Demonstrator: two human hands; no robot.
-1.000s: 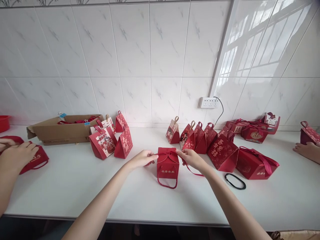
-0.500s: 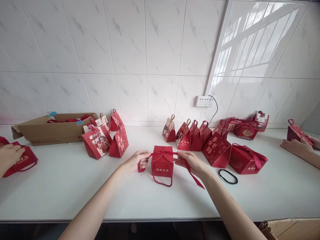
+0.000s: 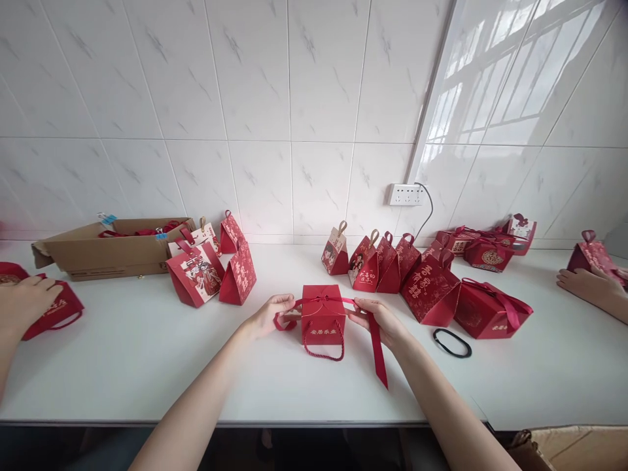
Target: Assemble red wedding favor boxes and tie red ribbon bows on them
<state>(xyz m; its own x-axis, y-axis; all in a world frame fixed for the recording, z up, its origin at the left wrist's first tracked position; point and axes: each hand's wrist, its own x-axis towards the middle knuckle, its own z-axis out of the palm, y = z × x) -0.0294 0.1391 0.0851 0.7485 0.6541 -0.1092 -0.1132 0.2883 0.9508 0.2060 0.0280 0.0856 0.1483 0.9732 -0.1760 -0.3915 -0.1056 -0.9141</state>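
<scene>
A small red gift box [image 3: 322, 317] with gold characters and a rope handle stands on the white table [image 3: 147, 366] in front of me. A red ribbon [image 3: 377, 347] crosses its top. My left hand [image 3: 269, 315] pinches the ribbon's left end beside the box. My right hand [image 3: 380, 320] pinches the right end, whose long tail trails down over the table toward me.
Several red gift boxes [image 3: 432, 291] stand behind and to the right, and more red boxes [image 3: 210, 271] at the left beside an open cardboard box [image 3: 108, 252]. A black hair band [image 3: 452, 343] lies right of my hands. Another person's hand [image 3: 27, 301] rests at far left, another person's hand [image 3: 586, 286] at far right.
Both hands have drawn the ribbon ends outward and lower beside the box. The ribbon's right tail now hangs longer toward me. The view tilted slightly.
</scene>
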